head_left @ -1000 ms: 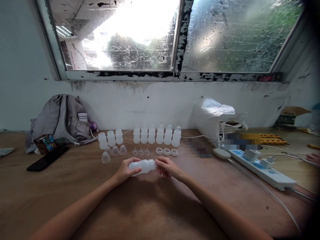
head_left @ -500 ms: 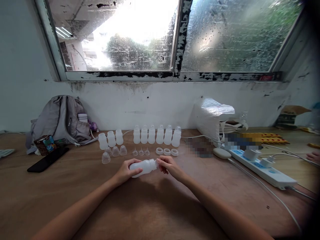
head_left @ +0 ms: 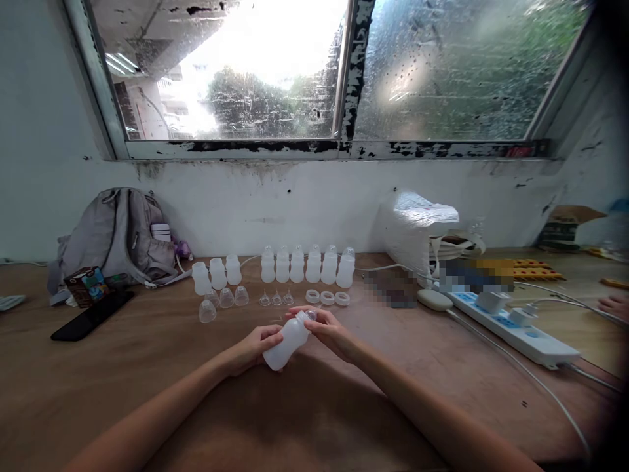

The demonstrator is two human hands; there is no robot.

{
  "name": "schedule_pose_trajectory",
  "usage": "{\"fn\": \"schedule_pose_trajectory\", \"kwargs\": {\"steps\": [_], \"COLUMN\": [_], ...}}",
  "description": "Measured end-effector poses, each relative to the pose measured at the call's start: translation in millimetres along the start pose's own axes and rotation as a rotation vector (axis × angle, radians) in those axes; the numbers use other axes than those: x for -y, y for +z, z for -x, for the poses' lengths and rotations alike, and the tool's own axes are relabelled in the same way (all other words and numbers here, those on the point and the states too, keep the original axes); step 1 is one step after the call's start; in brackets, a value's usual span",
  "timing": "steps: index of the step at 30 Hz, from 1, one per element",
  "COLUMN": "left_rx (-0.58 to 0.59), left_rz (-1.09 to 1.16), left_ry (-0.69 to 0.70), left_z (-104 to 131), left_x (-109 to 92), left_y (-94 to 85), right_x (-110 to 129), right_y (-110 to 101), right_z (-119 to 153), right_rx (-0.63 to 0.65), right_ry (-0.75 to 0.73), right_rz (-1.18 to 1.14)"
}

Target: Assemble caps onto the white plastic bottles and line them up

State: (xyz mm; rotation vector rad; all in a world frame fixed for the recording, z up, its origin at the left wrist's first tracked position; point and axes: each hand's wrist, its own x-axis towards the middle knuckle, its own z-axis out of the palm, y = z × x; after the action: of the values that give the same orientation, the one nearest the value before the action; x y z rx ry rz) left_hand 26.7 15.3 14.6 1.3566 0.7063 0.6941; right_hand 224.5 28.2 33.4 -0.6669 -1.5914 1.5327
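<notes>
A frosted white baby bottle (head_left: 285, 345) is tilted in front of me, its top pointing up and right. My left hand (head_left: 256, 347) is closed around the body. My right hand (head_left: 328, 330) grips the neck end, fingers behind and thumb in front. A clear nipple (head_left: 310, 315) shows at the bottle's top, partly hidden by those fingers. Just beyond my hands lie several clear nipples (head_left: 277, 299) and white collar rings (head_left: 327, 298). Clear dome caps (head_left: 226, 298) sit to their left. Whether a ring is on the held bottle, I cannot tell.
Behind the parts stand several capped bottles (head_left: 297, 265) and three open bottles (head_left: 217, 272). At left are a grey backpack (head_left: 118, 236), a box (head_left: 87, 286) and a black phone (head_left: 92, 317). A power strip (head_left: 515, 331) with cables and another person's hand (head_left: 614, 306) are at right.
The bottle has swung from nearly level to a steeper tilt, its base dropping toward me. My right hand has moved from pinching the nipple end to wrapping around the neck.
</notes>
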Motion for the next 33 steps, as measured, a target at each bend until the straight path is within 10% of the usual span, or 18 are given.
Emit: {"fn": "schedule_pose_trajectory", "kwargs": {"steps": [7,16,26,33], "left_rx": [-0.104,0.069,-0.235,-0.426], "left_rz": [-0.479,0.211,-0.641,-0.780], "left_ry": [0.240,-0.134,0.334,0.404], "left_z": [6,2,14,7], "left_x": [-12,1,4,16], "left_y": [0.2,14.0,37.4,31.0], "right_x": [-6,-4,-7,-7], "right_y": [8,15,31,25], "right_z": [1,3,10,4], "right_rx": [-0.192,-0.019,-0.289,-0.322], "right_ry": [-0.099,0.066,-0.106,-0.031], "right_rz": [0.196,-0.233,0.006,-0.092]}}
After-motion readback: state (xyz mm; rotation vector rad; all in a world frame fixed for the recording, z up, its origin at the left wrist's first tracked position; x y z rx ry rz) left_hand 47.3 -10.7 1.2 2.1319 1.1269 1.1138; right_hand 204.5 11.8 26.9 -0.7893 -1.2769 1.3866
